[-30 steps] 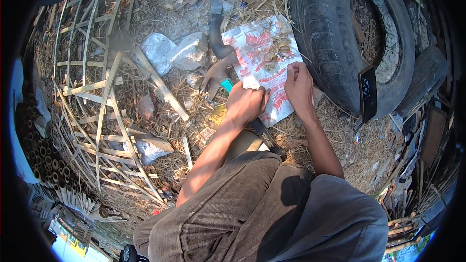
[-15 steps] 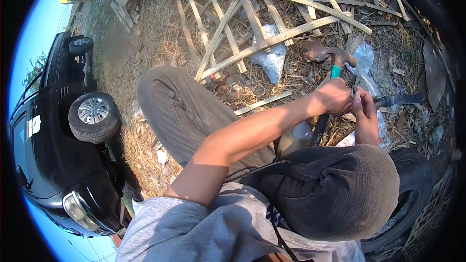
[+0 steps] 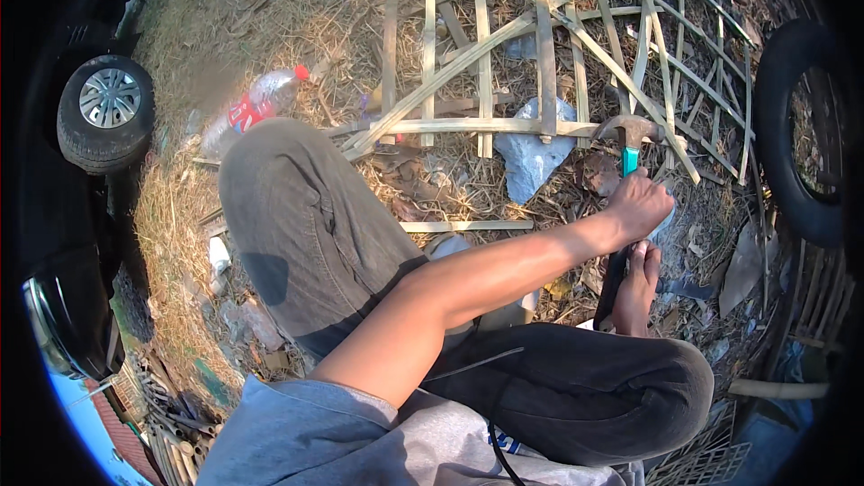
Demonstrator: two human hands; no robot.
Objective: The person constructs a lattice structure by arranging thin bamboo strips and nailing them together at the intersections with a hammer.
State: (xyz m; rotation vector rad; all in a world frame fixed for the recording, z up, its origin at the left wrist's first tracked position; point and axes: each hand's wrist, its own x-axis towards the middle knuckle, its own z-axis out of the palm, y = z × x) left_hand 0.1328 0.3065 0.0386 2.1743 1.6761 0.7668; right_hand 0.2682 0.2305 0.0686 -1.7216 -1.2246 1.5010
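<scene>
L arm bent, angled across lap; L hand clenched round hammer: brownish metal head by split-bamboo lattice, teal neck, blk handle. R hand just below, pointing fwd, can't tell if gripping. Dry straw, crumpled whitish sheet nr.

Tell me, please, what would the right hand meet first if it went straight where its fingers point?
Probably the left hand, closed around the hammer just ahead; the depth between the hands is unclear.
</scene>
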